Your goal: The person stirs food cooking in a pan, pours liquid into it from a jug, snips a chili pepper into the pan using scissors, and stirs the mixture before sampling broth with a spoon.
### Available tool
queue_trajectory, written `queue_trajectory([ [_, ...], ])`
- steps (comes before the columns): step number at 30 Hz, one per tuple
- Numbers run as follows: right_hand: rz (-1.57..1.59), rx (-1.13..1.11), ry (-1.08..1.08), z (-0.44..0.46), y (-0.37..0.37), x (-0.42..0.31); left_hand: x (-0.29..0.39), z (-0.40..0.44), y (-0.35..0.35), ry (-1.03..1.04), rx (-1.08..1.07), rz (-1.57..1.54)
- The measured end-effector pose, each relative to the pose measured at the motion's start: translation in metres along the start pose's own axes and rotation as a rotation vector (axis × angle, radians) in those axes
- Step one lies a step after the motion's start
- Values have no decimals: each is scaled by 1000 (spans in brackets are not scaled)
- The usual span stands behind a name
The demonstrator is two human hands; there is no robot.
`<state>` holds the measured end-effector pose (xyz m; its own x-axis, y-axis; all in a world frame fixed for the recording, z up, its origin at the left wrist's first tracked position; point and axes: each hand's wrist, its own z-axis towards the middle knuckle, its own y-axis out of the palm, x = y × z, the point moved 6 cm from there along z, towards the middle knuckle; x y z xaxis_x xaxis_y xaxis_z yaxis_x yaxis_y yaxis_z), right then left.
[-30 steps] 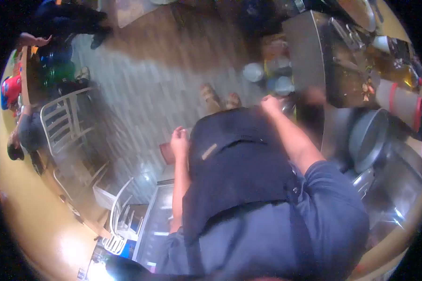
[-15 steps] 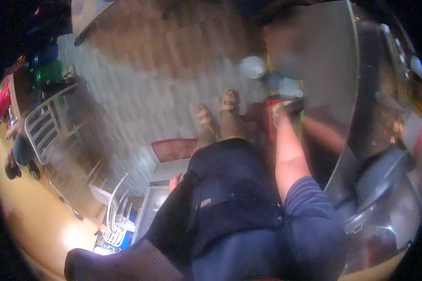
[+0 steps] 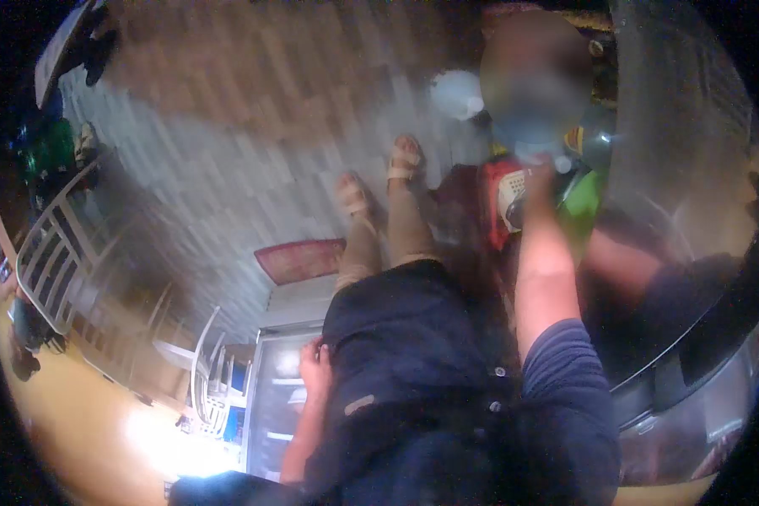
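My right hand (image 3: 540, 181) reaches out over a red object (image 3: 493, 202) with a beige panel marked by rows of small dark spots. A dark shape (image 3: 517, 209) lies right at the hand, and a bright green item (image 3: 584, 202) is just beyond it. Motion blur smears the fingers, so I cannot tell whether they grip anything. Low beside my dark apron (image 3: 405, 329) hangs my left hand (image 3: 314, 367), fingers loosely bent and apart, with nothing visible in it.
A glossy dark panel (image 3: 683, 278) on the right mirrors my arm. White round object (image 3: 457, 94) stands near the reach. White chairs (image 3: 55, 261) line the left. Behind my left hand is a lit glass-topped case (image 3: 278, 396). Grey plank floor (image 3: 253, 169) lies ahead.
The view has shifted and turned. My right hand has moved to the right, uncovering more of the beige panel and the green item. My left hand now shows more fully.
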<state>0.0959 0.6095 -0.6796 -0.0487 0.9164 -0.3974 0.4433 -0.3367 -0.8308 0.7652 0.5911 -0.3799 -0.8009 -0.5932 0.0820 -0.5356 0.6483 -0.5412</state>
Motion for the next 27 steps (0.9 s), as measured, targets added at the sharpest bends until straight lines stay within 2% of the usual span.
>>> queue_trajectory([
  [2, 12, -29, -108, -4, -5, 0, 19, -1, -9, -2, 15, -10],
  [3, 126, -85, -118, -9, -6, 6, 36, -4, -20, -11, 27, -10],
  [4, 397, -176, -16, -17, -8, 19, 52, -9, -30, -40, 26, 65],
  [5, 989, -250, 404, -27, 3, 36, 53, -10, -36, -49, 30, 66],
  [6, 987, -256, 404, -38, -7, 26, 56, -12, -40, -24, 36, 67],
  [8, 708, -120, 48, -59, -53, -8, 61, -10, -41, 37, 35, 44],
  [9, 706, -126, 46, -75, -62, -16, 58, -9, -39, 32, 38, 40],
  [11, 94, -100, 16, -114, -77, -29, 65, -5, -38, 187, 49, 99],
  [12, 95, -101, 11, -147, -96, -63, 71, -6, -41, 188, 52, 95],
  [13, 170, -113, 8, -189, -123, -122, 87, -8, -43, 291, 81, 111],
  [14, 206, -172, -113, -207, -135, -136, 103, -11, -43, 398, 110, 126],
  [15, 249, -236, -232, -227, -148, -151, 122, -12, -48, 405, 115, 115],
  [17, 306, -382, -228, -262, -172, -179, 179, -38, -58, 667, -2, 129],
  [19, 186, -526, -361, -294, -195, -216, 235, -80, -77, 1121, 9, 6],
  [21, 204, -595, -567, -326, -214, -241, 292, -125, -97, 1412, 4, 75],
  [23, 170, -640, -658, -372, -250, -286, 340, -187, -124, 1721, 34, 181],
  [24, 109, -671, -721, -386, -262, -296, 350, -212, -133, 1797, 61, 357],
  [25, 42, -699, -776, -399, -275, -303, 356, -229, -142, 1854, 105, 361],
  [26, 131, -742, -753, -411, -288, -314, 360, -245, -143, 1919, 34, 444],
  [27, 148, -695, -784, -423, -306, -333, 360, -260, -144, 1970, -37, 536],
])
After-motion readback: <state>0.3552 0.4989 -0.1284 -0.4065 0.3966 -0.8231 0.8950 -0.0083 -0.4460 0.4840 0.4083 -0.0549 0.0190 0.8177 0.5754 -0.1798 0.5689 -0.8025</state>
